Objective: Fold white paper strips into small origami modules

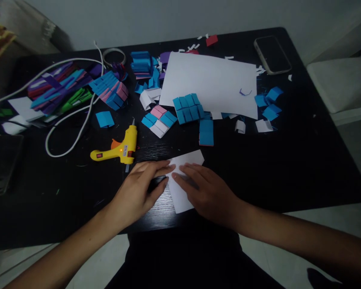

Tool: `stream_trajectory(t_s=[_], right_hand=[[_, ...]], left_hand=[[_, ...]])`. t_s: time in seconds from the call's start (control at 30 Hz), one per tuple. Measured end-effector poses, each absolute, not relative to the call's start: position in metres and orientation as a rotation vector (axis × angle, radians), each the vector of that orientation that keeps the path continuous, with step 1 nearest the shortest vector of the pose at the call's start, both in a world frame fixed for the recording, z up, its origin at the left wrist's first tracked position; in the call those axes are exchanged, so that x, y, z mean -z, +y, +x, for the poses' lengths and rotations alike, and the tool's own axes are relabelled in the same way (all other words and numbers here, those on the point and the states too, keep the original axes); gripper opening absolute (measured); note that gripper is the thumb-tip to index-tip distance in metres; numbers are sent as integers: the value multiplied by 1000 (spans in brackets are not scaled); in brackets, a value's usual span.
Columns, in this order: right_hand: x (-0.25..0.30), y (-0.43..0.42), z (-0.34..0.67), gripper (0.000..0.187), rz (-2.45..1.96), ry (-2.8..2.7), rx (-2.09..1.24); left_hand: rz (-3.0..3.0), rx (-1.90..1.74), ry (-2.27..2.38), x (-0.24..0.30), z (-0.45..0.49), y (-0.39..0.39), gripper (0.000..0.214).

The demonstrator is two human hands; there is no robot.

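A piece of white paper (180, 199) lies at the front of the black table, one corner at its top right angled like a fold. The fingertips of my left hand (144, 184) rest on its left edge, thumb apart below them. From the other side, my right hand (209, 192) lies on the paper with its fingers stretched out flat, covering part of it. Neither hand grips anything. Just up and left of my left hand is a yellow glue gun (122, 151) on its side, with a small orange light lit.
Behind my hands lie folded blue, pink and white paper blocks (188, 109), a blue folded piece (206, 132) and a large white sheet (210, 78). A phone (272, 55) sits back right. At left, a white cable (49, 138) loops near coloured paper strips (60, 86).
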State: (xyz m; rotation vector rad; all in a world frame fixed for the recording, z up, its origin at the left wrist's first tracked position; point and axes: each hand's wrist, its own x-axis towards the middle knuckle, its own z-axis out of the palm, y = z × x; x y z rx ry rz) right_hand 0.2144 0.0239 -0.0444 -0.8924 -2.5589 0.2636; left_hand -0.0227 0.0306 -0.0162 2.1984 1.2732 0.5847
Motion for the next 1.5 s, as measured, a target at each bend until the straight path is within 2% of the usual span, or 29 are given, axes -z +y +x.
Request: stream_trajectory(t_s=[0.43,0.73,0.87,1.1,1.5], right_hand=[[44,25,214,41,-893,-2535,-270],[46,24,214,41,-894,-2541,-259],[44,25,214,42,-886,-2556,-295],[42,24,214,44,-885,-2600,-276],[43,23,215,46,-870,-2601,-240]], left_hand=[[2193,-560,1266,17,-25,32,34],[2194,-435,1224,10,-29,29,46],[2181,-456,1239,12,-27,24,41],[2458,-523,1270,23,-16,4,45],[2645,-318,1300,24,-16,0,47]])
